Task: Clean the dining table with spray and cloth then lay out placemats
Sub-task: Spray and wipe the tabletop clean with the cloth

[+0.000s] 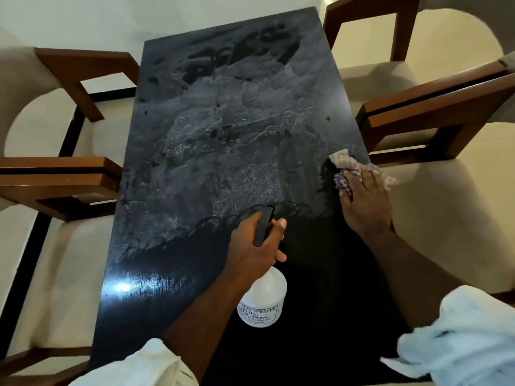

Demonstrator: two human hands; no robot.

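A long black dining table (156, 274) runs away from me, its middle and far part covered in grey spray film and wipe streaks. The near part looks dark and glossy. My left hand (253, 246) grips the black trigger head of a white spray bottle (263, 299) held over the near middle of the table. My right hand (365, 204) presses a checked cloth (344, 165) flat on the table near its right edge.
Wooden-armed chairs with beige cushions stand close along both sides: two on the left (69, 185) and two on the right (429, 112). Pale floor shows beyond the table's far end.
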